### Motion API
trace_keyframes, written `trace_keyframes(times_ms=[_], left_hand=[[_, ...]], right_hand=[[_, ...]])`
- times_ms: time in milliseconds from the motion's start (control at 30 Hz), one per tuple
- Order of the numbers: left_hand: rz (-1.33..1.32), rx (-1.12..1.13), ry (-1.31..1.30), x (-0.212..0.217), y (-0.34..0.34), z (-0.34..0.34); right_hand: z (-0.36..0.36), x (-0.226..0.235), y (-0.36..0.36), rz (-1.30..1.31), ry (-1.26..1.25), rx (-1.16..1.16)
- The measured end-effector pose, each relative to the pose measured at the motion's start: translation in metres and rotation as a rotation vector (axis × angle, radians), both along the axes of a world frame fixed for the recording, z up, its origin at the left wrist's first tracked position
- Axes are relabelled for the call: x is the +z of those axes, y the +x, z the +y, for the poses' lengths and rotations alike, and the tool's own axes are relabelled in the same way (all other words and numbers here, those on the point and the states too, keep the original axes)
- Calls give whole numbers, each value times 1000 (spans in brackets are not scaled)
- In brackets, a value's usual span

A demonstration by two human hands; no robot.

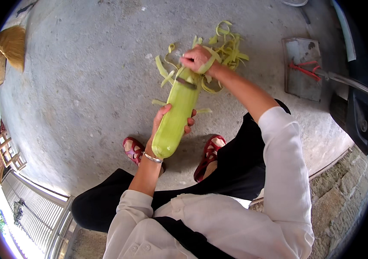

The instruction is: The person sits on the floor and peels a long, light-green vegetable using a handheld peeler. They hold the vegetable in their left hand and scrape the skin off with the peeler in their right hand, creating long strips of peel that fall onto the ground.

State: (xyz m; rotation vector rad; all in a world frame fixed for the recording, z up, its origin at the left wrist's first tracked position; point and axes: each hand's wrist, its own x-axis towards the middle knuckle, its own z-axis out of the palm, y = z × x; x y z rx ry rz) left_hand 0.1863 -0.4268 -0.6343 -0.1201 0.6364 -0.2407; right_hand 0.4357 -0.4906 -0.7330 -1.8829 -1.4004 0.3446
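A long pale-green gourd (173, 123) slants away from me over the floor, its near end by my left wrist. My left hand (162, 116) is wrapped round its middle from below, thumb on one side and fingertips showing on the other. At the far end my right hand (199, 58) is closed on a peeler (186, 83), whose blade lies across the gourd's upper side. Most of the peeler's handle is hidden in the fist. A strip of peel (210, 64) hangs over my right wrist. Curled peelings (231, 52) lie in a heap on the floor beyond.
Grey concrete floor (89, 77) spreads around my red shoes (210, 155). At the right stands a metal dustpan (302, 64) with a red tie on its handle. A straw broom head (13, 45) is at the far left, with wooden chairs (9, 149) nearer on that side.
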Motion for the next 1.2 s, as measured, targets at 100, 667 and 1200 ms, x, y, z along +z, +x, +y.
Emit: trace_keyframes(times_ms=[100, 667, 1200], left_hand=[[-41, -31, 29, 2, 4, -4], [-74, 175, -322, -9, -6, -9], [111, -348, 365, 7, 17, 9]], right_hand=[[-22, -28, 31, -148, -47, -69], [-3, 36, -23, 76, -6, 143], [2, 0, -4, -39, -7, 64]])
